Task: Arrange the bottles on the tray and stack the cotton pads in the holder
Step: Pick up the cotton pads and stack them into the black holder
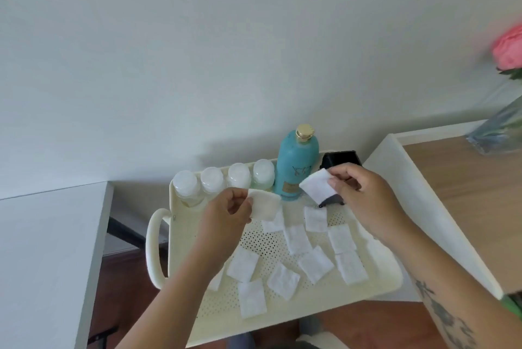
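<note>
Two pads are up off the tray point(180, 235); the left hand point(230, 211) pinches one pad point(265, 207), the right hand point(358, 193) pinches another point(316, 186) just before the black holder point(340, 161); more pads point(296, 238) lie scattered on the tray; four clear bottles point(224, 179) and a teal bottle point(296, 168) line its far edge.

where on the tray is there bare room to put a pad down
Bare patches: the tray floor along its left wall below the small bottles, and the near front edge. Crowded: the middle and right, covered by loose pads.
</note>
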`<state>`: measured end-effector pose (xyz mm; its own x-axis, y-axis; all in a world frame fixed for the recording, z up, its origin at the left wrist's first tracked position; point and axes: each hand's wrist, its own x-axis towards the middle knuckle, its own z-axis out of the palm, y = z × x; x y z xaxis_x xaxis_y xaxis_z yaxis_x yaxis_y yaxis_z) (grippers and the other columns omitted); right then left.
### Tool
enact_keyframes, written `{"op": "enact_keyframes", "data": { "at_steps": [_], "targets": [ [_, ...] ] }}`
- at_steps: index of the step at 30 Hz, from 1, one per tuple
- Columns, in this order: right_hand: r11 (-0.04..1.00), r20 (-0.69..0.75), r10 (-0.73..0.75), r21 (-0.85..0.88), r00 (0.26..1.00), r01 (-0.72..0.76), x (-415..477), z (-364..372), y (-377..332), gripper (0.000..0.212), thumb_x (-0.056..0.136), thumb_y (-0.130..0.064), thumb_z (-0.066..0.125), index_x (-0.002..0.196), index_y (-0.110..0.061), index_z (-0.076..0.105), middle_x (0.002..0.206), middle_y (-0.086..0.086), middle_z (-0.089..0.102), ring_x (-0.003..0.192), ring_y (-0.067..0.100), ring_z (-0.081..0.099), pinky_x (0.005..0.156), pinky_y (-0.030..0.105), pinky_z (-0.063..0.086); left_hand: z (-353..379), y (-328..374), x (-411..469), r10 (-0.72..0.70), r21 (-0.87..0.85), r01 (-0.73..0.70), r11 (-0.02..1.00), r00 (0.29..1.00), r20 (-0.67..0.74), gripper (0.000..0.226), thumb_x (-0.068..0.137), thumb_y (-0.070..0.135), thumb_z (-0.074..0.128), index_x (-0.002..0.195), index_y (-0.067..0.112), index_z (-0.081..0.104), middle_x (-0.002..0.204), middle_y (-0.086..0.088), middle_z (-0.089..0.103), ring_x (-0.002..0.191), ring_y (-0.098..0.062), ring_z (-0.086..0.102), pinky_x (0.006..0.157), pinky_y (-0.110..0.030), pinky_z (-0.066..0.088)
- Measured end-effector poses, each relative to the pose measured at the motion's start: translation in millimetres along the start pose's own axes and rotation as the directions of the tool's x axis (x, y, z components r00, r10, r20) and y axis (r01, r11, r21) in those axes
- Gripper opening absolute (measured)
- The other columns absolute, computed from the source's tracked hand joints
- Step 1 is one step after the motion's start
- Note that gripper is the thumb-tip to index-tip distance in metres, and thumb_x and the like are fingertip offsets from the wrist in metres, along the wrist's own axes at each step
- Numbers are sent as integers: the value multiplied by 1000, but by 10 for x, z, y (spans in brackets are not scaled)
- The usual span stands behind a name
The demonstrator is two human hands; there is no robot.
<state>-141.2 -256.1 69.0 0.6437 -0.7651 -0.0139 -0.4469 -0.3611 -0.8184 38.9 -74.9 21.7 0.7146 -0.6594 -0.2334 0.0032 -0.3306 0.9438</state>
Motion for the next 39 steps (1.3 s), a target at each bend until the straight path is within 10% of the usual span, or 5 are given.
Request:
{"op": "enact_keyframes", "data": {
  "at_steps": [5,17,28,32,39],
  "targets": [
    [992,-29,-4,-130,1000,0,421,-447,199,5,92,-24,63,91,-29,64,90,-13,65,80,6,59,66,22,44,246,189,56,28,9,-28,1000,999,15,9,93,20,61,98,23,68,87,5,75,77,-8,70,74,-27,58],
    [937,443,-74,-275,894,214,1130,-549,535,7,90,-19,66,85,-24,68,85,-10,63,78,8,56,68,25,42,784,369,-20,-6,56,12,998,994,-112,18,93,21,62,87,37,67,85,15,75,72,-5,70,64,-17,52],
    [701,274,-489,-442,828,560,912,-561,819,8,90,-21,65,87,-19,71,87,-9,70,97,27,55,79,42,47,1109,432,-124,-54,34,61,998,982,-183,14,93,17,60,93,29,68,82,17,73,68,-2,68,53,-7,46],
    [687,409,-364,-489,837,538,830,-497,935,42,99,-47,36,83,-25,67,93,-14,68,138,25,36,116,42,20,1179,448,-115,-60,27,67,997,978,-198,13,93,18,61,95,29,68,83,14,74,71,-5,68,56,-7,47],
    [645,506,-243,-553,827,528,794,-455,955,80,89,-71,-4,80,-32,66,89,-15,63,148,20,13,118,47,-13,1261,475,-58,-65,4,67,998,980,-187,16,93,18,61,92,32,67,84,17,74,73,-8,69,59,-10,51]
  ]
}}
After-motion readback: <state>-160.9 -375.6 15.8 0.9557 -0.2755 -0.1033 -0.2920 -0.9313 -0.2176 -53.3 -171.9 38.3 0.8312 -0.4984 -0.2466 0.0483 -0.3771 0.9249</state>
